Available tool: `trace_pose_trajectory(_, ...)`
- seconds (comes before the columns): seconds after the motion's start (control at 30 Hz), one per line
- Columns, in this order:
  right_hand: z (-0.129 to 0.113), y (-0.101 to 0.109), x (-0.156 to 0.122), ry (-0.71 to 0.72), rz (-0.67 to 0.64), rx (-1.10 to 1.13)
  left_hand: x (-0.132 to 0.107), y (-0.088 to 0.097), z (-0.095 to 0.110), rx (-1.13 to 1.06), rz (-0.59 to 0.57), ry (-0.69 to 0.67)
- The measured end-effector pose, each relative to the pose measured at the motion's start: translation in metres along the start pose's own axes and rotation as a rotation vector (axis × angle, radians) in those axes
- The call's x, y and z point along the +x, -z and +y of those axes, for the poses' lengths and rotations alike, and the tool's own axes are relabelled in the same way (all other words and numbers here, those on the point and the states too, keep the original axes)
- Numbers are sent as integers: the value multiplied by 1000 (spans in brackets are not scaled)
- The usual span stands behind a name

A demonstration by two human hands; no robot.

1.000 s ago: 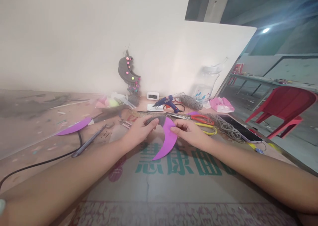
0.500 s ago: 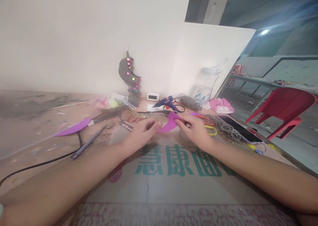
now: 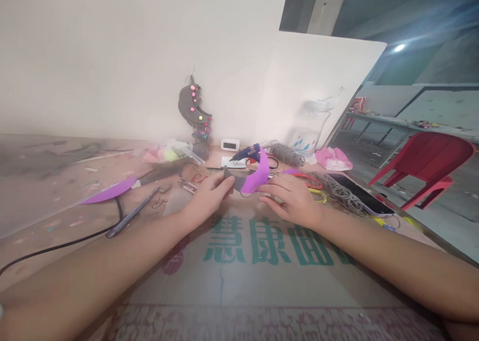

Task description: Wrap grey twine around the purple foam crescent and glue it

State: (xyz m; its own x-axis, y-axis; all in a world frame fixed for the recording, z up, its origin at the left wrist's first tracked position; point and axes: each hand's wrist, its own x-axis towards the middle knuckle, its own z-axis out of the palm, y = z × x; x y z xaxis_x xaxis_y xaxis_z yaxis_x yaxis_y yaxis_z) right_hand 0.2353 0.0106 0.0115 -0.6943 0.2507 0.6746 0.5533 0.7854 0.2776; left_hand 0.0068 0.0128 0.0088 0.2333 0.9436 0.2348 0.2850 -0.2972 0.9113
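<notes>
A curved, crescent-like purple piece [image 3: 258, 175] stands up above the board, between my two hands. A dark grey part [image 3: 235, 181] adjoins its left end; whether the two are joined I cannot tell. My left hand [image 3: 211, 195] pinches the dark grey part between thumb and fingers. Beside the purple piece's lower right edge is my right hand [image 3: 294, 197], its thumb apart from the fingers and its fingertips at or touching that edge. Behind the piece lies a blue glue gun [image 3: 247, 154].
A printed board [image 3: 179, 286] covers the near table. Pen [image 3: 134, 213], cutter [image 3: 188, 186] and purple sheet [image 3: 110, 190] lie left. Grey cord [image 3: 346, 193], phone [image 3: 361, 195] and bottle [image 3: 309, 129] are right. A decorated grey crescent [image 3: 190, 106] and clock [image 3: 229, 144] stand behind.
The purple piece has been raised and turned more upright, and a dark grey part now shows at its left. My right thumb has come away from the piece.
</notes>
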Motion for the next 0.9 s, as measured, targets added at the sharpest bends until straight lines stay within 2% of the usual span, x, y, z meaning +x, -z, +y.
trace_pose_trajectory(0.1, -6, 5, 2, -82, 23, 123, 2, -1, -3, 82, 17, -32)
trace_pose_trajectory(0.17, -6, 8, 5, -209, 62, 212, 2, -1, -4, 122, 26, -50)
trace_pose_trajectory(0.37, 10, -1, 10, -829, 181, 505, 3, 0, -6, 112, 44, -44)
trace_pose_trajectory(0.43, 15, -7, 10, -941, 157, 676, 3, 0, -7, 108, 38, -57)
trace_pose_trajectory(0.53, 15, -12, 9, -969, 75, 897, 3, 0, -8, 124, 10, -76)
trace_pose_trajectory(0.6, 11, -11, 10, -973, 67, 954, 3, 0, -7, 119, -8, -70)
trace_pose_trajectory(0.73, 8, -8, 10, -929, 77, 906, 4, 0, -8, 106, -13, -53)
trace_pose_trajectory(0.9, 34, -11, 4, -957, 110, 806, 7, 1, -14, 120, -61, -38)
